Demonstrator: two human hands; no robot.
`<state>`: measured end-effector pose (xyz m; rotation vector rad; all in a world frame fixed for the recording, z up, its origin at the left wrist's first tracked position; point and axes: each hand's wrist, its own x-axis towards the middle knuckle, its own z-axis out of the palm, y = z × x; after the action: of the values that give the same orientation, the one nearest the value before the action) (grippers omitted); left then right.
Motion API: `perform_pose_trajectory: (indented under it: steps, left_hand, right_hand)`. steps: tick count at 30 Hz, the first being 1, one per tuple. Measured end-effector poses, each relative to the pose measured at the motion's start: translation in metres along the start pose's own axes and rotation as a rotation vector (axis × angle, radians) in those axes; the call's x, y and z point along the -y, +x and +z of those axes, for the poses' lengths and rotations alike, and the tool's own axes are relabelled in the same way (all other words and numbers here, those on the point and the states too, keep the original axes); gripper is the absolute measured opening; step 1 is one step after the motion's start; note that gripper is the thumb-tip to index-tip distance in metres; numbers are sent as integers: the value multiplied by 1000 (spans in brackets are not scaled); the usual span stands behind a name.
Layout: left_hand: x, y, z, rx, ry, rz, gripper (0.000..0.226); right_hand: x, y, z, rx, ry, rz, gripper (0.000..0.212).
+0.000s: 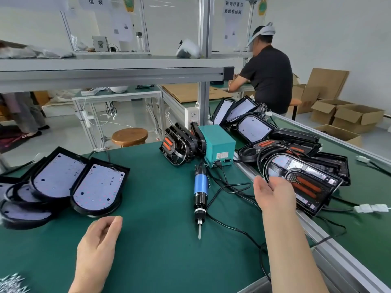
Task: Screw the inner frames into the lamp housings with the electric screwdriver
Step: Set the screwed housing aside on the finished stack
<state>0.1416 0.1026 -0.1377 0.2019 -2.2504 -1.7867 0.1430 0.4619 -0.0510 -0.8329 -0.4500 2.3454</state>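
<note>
My right hand [273,193] grips the near rounded end of a black lamp housing [304,182] with orange strips, tilted up above the pile at the right. My left hand [99,244] hovers over the green mat, fingers loosely curled, holding nothing. The electric screwdriver [200,195], blue and black, lies on the mat between my hands with its bit pointing toward me. Several housings with white LED boards [95,187] lie stacked at the left. A heap of screws [12,284] shows at the bottom left corner.
A teal power box [218,144] stands behind the screwdriver, its black cables [232,208] looping across the mat. More housings [182,144] lean beside it and pile up at the right [296,140]. An aluminium rail [330,246] divides the benches. A person works at the back right.
</note>
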Motion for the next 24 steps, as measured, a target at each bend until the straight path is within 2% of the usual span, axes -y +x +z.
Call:
perform_pose_trajectory:
  steps: [3, 4, 6, 8, 11, 14, 19, 20, 22, 24]
  left_hand:
    - [0, 0, 2, 0, -9, -10, 22]
    - [0, 0, 2, -1, -12, -12, 22]
    - [0, 0, 2, -4, -12, -12, 22]
    - [-1, 0, 2, -12, -22, -17, 22]
    - [-4, -2, 2, -15, -24, -16, 21]
    - [-5, -3, 1, -17, -19, -12, 22]
    - [-7, -3, 1, -36, -31, -19, 21]
    - [-6, -3, 0, -41, -28, -19, 20]
    - [-5, -3, 0, -46, -22, -14, 17]
    - [-6, -2, -1, -45, -9, -6, 16]
  right_hand:
    - [-23, 0, 16, 85, -167, 14, 12]
    - [-33, -7, 22, 151, -173, 23, 14]
    - [-50, -8, 34, 276, -345, -70, 18]
    - [-65, -7, 54, 335, -426, -69, 16]
    - [-90, -10, 74, 389, -758, -265, 21]
    - [-119, -10, 92, 508, -1020, -445, 38]
    - [-159, 24, 106, 602, -1447, -412, 47]
    - [-166, 30, 106, 584, -1515, -461, 45]
    - [-176, 37, 109, 495, -1564, -695, 36]
    - [-180, 45, 118, 450, -1601, -912, 40]
